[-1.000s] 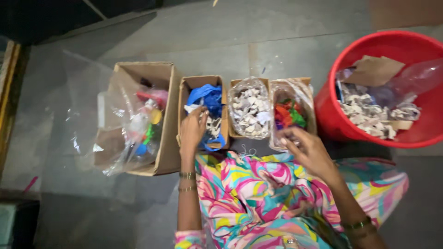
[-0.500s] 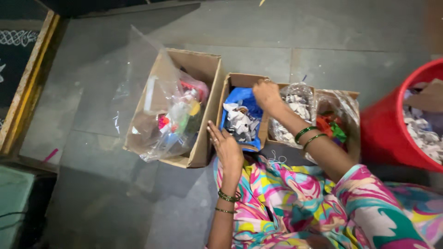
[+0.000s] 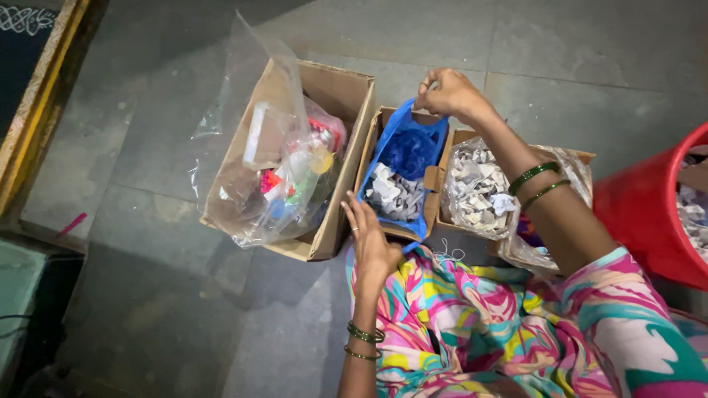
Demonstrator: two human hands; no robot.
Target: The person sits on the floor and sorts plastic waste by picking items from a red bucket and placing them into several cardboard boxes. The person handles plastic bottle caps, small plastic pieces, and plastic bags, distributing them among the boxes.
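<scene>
Grey stone floor fills the scene, with a row of cardboard boxes set on it in front of a seated person in a bright multicoloured garment; at the centre stands a small open cardboard box lined with a blue bag, its thin plastic crumpled, darker and bunched at the far end, and holding a heap of pale grey-white scraps toward its near end; the right hand reaches over from 3 o'clock and pinches the bag's upper rim at the box's 12 o'clock edge, fingers closed on the blue plastic and lifting it slightly; the left hand sits at the box's 6 o'clock corner, fingers spread and loose against the bag's lower edge, touching rather than clenching; 2 green bangles circle each wrist; at 9 o'clock of this box is a larger cardboard box holding a clear plastic bag of mixed coloured items; at 3 o'clock, just beside it, another box carries a clear bag of pale scraps; a red tub stands at the far right.
</scene>
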